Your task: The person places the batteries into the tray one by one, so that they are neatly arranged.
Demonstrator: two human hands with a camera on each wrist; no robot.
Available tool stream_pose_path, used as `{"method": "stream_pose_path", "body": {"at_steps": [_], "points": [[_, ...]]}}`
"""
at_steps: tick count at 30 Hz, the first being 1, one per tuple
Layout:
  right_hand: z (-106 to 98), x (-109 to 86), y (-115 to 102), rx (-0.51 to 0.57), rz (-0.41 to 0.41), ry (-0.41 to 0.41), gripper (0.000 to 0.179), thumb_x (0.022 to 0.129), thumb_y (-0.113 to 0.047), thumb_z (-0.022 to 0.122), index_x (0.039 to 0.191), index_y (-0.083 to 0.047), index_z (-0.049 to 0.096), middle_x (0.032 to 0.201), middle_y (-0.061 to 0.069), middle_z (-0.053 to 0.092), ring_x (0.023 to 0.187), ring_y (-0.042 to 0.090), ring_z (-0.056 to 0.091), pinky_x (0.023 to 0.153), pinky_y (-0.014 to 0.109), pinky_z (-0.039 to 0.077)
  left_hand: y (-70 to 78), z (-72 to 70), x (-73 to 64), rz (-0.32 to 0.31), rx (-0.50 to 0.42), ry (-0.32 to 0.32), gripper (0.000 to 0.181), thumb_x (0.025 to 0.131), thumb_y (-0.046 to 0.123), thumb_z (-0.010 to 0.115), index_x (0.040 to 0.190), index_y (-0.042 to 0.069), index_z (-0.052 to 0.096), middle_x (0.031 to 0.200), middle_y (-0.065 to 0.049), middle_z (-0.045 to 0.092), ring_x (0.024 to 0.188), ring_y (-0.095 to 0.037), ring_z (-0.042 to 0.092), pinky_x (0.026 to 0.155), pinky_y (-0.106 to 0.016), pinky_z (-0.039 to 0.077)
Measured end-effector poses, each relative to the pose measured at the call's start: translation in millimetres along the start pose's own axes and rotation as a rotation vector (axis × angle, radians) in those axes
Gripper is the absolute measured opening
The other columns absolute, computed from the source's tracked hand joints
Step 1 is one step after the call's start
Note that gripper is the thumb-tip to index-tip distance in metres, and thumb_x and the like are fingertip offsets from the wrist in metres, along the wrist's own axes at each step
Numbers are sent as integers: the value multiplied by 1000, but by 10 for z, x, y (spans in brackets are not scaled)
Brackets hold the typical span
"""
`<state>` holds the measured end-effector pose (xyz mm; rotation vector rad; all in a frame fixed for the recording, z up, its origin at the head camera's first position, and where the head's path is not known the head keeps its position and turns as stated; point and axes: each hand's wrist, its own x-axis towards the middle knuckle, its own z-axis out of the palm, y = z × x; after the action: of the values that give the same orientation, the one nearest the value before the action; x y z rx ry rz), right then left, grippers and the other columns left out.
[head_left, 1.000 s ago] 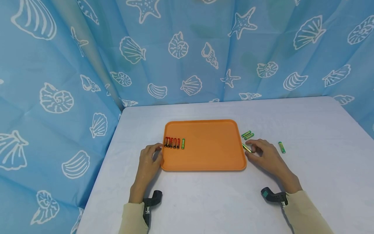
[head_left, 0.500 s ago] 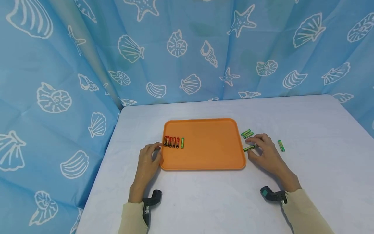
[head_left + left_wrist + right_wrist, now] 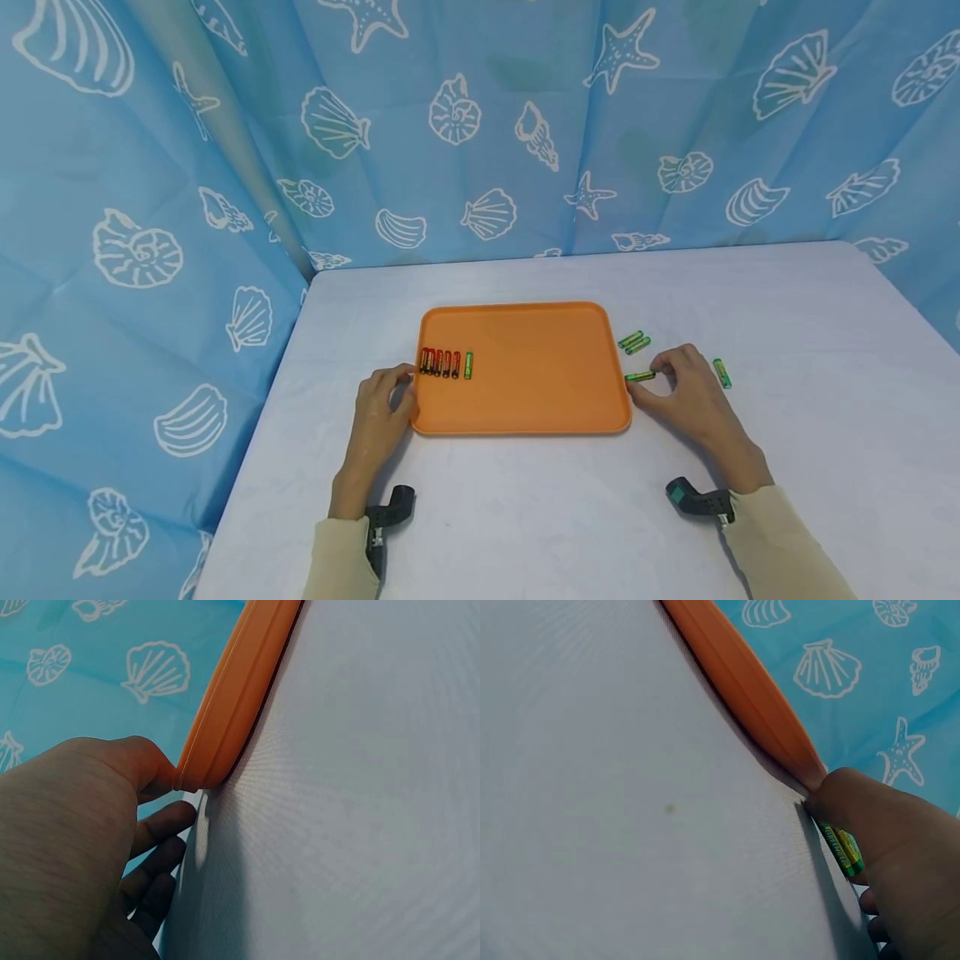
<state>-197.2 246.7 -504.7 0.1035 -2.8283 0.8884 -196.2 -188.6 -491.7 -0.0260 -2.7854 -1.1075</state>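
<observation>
My left hand [image 3: 378, 425] rests at the left edge of the orange tray [image 3: 540, 375], its thumb right at the tray's corner in the left wrist view and its other fingers loosely bent. My right hand [image 3: 693, 404] is beside the tray's right rim. Between its thumb and index finger it holds a green battery [image 3: 640, 376], which lies nearly crosswise; the right wrist view shows the green battery [image 3: 842, 847] partly behind the thumb. Several red-and-black batteries [image 3: 441, 363] stand in a row at the tray's left, with one green battery [image 3: 468, 366] beside them.
Two green batteries [image 3: 634, 342] lie side by side just beyond the tray's right rim. Another green battery [image 3: 722, 373] lies farther right, past my right hand. A white cloth covers the table [image 3: 525, 517]; a blue shell-patterned curtain [image 3: 480, 125] hangs behind and at the left.
The green battery at my right hand has turned from slanted to nearly crosswise. My right index finger has shifted to its right end, the thumb towards the tray. My left hand has stayed put.
</observation>
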Motion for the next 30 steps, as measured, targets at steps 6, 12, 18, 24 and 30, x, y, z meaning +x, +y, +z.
{"method": "stream_pose_path", "body": {"at_steps": [6, 12, 18, 24, 30], "points": [[21, -2, 19, 39, -66, 48, 20, 91, -15, 67, 107, -3, 63, 105, 10, 51, 92, 24, 48, 81, 43, 43, 13, -6, -2, -1, -11, -5, 32, 101, 20, 58, 133, 15, 60, 124, -4, 56, 124, -25, 44, 106, -46, 38], [41, 8, 55, 49, -155, 79, 27, 97, 0, 55, 120, -7, 67, 112, 15, 49, 88, 25, 51, 73, 42, 46, 13, -6, -3, 9, -9, -1, 32, 101, 19, 58, 132, 15, 61, 123, -5, 57, 123, -25, 44, 105, -47, 38], [49, 10, 62, 48, -137, 70, 29, 95, -3, 57, 123, -8, 66, 115, 16, 48, 91, 27, 51, 77, 45, 45, 10, -3, -9, 7, -6, 2, 32, 101, 19, 58, 132, 15, 61, 123, -5, 57, 123, -25, 44, 105, -47, 39], [49, 4, 46, 55, -166, 80, 26, 94, 1, 59, 114, -12, 70, 115, 15, 48, 90, 27, 49, 75, 42, 43, 12, 1, -9, 7, 3, -1, 32, 101, 19, 58, 132, 15, 61, 124, -5, 57, 124, -26, 44, 106, -47, 38], [18, 0, 47, 80, -126, 68, 34, 96, 1, 56, 127, -7, 63, 118, 16, 47, 91, 23, 49, 75, 38, 44, 25, -3, -9, 7, 5, 2, 31, 101, 18, 58, 131, 15, 61, 123, -6, 57, 124, -26, 45, 106, -47, 38]]}}
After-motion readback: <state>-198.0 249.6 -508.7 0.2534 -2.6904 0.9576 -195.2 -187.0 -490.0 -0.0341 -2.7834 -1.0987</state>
